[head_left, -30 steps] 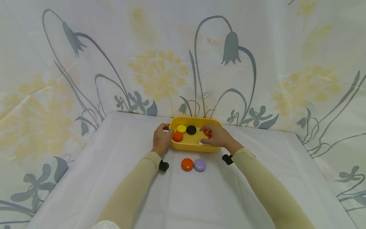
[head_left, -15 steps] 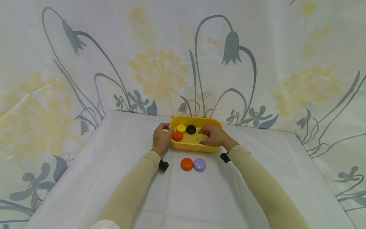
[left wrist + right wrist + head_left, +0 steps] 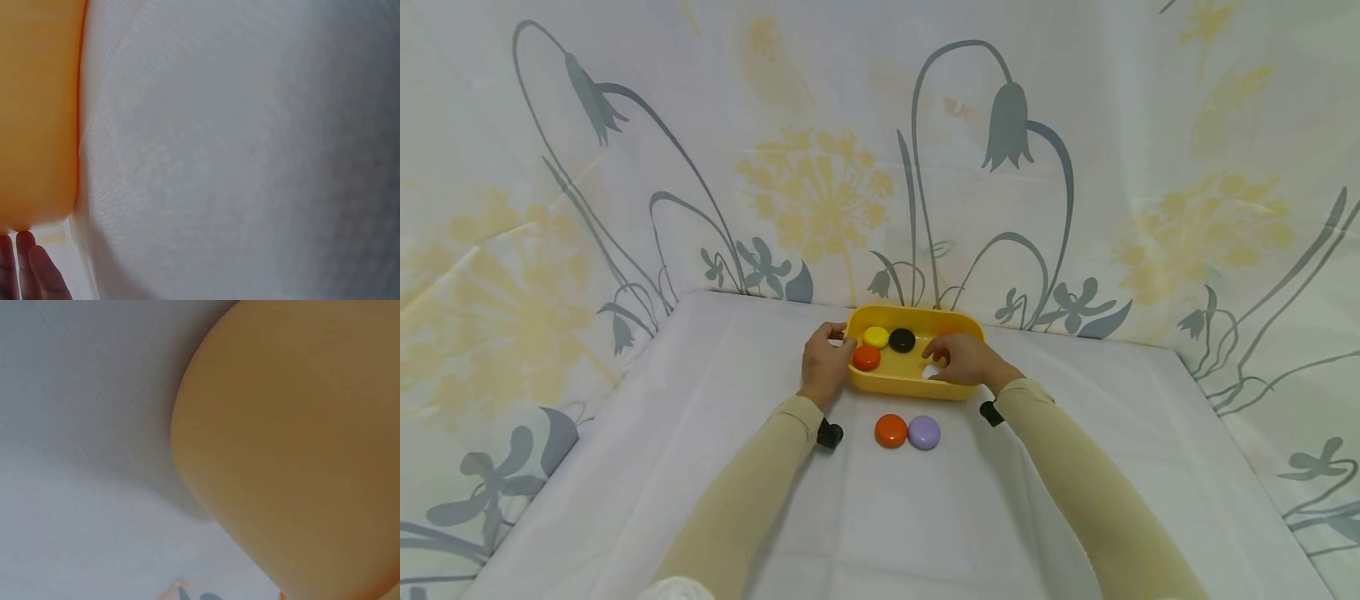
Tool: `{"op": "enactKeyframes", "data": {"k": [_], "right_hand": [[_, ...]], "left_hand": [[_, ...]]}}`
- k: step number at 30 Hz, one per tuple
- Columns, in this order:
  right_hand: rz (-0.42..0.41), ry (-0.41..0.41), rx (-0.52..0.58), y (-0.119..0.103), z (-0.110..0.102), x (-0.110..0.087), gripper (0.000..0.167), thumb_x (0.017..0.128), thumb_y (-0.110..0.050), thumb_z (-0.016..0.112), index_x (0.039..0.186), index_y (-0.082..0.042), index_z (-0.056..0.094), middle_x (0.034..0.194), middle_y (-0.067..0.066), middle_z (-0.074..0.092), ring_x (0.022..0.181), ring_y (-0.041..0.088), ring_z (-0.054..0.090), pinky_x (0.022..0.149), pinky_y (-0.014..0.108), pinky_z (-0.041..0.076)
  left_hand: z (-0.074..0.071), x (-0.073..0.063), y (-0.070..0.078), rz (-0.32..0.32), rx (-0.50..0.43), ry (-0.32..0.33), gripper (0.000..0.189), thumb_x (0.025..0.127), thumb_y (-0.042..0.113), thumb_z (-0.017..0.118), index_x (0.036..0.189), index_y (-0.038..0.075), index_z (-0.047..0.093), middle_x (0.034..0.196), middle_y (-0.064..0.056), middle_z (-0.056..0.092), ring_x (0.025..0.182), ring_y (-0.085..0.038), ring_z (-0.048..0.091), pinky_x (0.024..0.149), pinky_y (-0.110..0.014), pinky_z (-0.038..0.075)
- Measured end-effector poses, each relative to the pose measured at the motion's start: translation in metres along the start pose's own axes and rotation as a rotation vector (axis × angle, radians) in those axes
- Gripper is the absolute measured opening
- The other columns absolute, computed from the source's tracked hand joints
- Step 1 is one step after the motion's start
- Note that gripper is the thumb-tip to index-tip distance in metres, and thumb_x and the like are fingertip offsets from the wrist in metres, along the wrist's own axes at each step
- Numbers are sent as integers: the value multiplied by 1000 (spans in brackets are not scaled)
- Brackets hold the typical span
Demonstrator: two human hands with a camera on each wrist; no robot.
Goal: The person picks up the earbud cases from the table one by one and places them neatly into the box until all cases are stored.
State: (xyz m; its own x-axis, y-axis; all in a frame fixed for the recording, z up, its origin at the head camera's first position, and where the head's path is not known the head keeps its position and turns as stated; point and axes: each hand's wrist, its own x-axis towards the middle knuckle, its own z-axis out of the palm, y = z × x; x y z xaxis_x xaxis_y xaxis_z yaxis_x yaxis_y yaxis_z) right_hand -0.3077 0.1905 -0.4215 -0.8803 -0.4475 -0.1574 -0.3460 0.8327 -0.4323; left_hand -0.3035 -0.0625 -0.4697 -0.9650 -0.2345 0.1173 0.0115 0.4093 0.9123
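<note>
A yellow tray stands on the white cloth and holds round glossy discs. Inside it, a yellow disc and a black disc lie along the back, with an orange-red disc at the front left. My left hand grips the tray's left end, thumb at the rim; its fingertips touch the outer wall in the left wrist view. My right hand reaches into the tray's right part, fingers bent. A white disc shows by its thumb; I cannot tell whether the hand pinches it.
Before the tray, an orange-red disc and a lilac disc lie side by side on the cloth. A flower-printed curtain rises right behind the tray. The right wrist view is mostly filled by the tray's outer wall.
My right hand's fingers have shifted slightly and drawn closer together, now covering the red pieces seen earlier at the tray's right. More of the white disc shows. My left hand stays put.
</note>
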Motion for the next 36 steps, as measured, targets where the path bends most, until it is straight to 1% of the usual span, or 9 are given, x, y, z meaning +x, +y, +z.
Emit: {"op": "enactKeyframes", "data": {"k": [5, 10, 15, 22, 27, 33, 36], "right_hand": [[-14, -15, -46, 1, 1, 3, 33, 80, -25, 75, 111, -16, 69, 102, 1, 66, 93, 19, 56, 87, 36, 49], [1, -49, -47, 2, 2, 6, 29, 80, -19, 72, 109, -19, 69, 103, 1, 65, 94, 19, 56, 89, 36, 48], [-1, -59, -80, 5, 5, 10, 27, 80, -18, 70, 106, -21, 69, 100, 0, 64, 93, 19, 55, 88, 34, 47], [-20, -50, -115, 5, 7, 11, 22, 79, -15, 70, 100, -21, 69, 93, -1, 62, 87, 18, 53, 83, 32, 45], [-33, -43, -124, 6, 8, 12, 20, 77, -14, 70, 95, -21, 70, 89, -2, 61, 84, 17, 52, 80, 31, 44], [-43, -32, -125, 7, 8, 12, 20, 76, -15, 70, 95, -18, 70, 87, -1, 60, 83, 17, 51, 78, 30, 43], [-44, -21, -102, 6, 7, 12, 20, 75, -15, 71, 95, -17, 71, 86, -1, 61, 82, 18, 52, 78, 30, 43]], "left_hand": [[0, -1, 1, 3, -11, 7, 30, 84, 20, 62, 113, 10, 64, 106, -7, 64, 84, -21, 57, 77, -31, 52], [1, -1, 1, -4, -1, 7, 31, 85, 21, 61, 114, 11, 64, 106, -6, 64, 85, -21, 58, 77, -31, 52], [2, 0, 0, -6, 0, 9, 31, 85, 22, 61, 114, 11, 64, 106, -6, 63, 85, -21, 57, 77, -31, 52], [1, 0, -1, 12, -4, 12, 31, 84, 21, 61, 114, 11, 64, 105, -6, 64, 85, -21, 58, 78, -32, 53], [1, 0, -2, 4, -3, 6, 31, 85, 21, 61, 114, 11, 64, 106, -6, 64, 86, -21, 58, 78, -32, 53], [2, 0, -1, -5, -3, 6, 31, 85, 22, 62, 114, 11, 64, 107, -6, 63, 87, -22, 57, 79, -31, 53], [2, 1, -1, -8, -3, 9, 31, 85, 22, 62, 114, 11, 64, 107, -6, 63, 87, -22, 57, 79, -32, 53]]}}
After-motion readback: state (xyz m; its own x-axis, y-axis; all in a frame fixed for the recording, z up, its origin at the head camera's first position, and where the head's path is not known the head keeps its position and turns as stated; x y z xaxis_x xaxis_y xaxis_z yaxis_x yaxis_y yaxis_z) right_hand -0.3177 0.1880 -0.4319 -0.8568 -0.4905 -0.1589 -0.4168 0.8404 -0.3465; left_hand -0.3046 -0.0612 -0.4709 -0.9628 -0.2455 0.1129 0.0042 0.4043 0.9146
